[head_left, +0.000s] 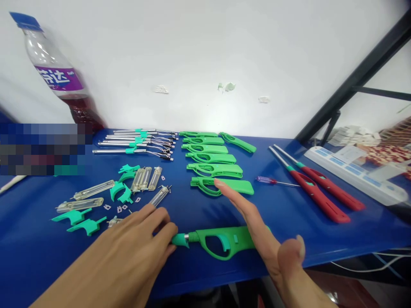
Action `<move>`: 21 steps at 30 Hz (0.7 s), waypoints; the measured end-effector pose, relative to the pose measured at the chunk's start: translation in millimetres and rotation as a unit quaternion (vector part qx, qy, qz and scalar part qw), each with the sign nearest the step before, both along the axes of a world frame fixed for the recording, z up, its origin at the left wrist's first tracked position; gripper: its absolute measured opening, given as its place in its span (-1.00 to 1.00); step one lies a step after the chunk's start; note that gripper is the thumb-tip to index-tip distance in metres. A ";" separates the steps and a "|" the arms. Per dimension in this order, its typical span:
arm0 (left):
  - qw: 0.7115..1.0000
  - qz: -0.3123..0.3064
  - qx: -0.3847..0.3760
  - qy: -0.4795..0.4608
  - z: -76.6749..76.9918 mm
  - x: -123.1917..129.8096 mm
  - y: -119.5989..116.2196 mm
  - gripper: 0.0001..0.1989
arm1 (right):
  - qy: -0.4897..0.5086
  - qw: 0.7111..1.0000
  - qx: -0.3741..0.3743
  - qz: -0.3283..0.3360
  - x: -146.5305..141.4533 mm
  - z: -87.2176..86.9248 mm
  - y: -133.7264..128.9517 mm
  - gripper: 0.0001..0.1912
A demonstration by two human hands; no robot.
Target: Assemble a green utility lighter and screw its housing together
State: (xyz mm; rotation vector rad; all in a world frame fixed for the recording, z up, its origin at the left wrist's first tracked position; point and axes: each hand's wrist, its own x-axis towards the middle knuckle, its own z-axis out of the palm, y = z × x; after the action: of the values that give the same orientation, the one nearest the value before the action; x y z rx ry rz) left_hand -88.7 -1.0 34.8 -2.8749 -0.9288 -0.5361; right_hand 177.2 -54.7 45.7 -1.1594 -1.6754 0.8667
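A green lighter (pixel 236 239) with a teal trigger lies near the front edge of the blue table. At its left end, my left hand (pixel 146 235) has its fingers curled round the front part, where a teal collar shows beside the fingertips. My right hand (pixel 263 231) is held on edge over the lighter's handle end, fingers stretched out and thumb apart, gripping nothing. Behind it, several green handle shells (pixel 213 170) lie in a column. Metal rods (pixel 118 151) with wires are lined up at the back left. Clear fuel tanks (pixel 93 190) and teal pieces (pixel 88 226) lie at left.
Two red lighters (pixel 317 196) and a small screwdriver (pixel 266 180) lie to the right. A white power strip (pixel 356 173) sits by a black metal frame (pixel 356 77). At the back left stands a drink bottle (pixel 61 72) against the white wall.
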 end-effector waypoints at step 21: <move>0.996 -0.033 0.083 0.020 16.2 32.3 5.0 -0.55 | 0.017 0.997 -0.053 0.059 9.2 -10.9 8.6 -0.05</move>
State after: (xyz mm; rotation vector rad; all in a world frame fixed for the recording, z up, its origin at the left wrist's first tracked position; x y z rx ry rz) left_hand -56.3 4.1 51.0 -2.7644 -0.7480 -0.5322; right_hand 186.4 -46.2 34.8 -1.1179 -1.7007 1.0545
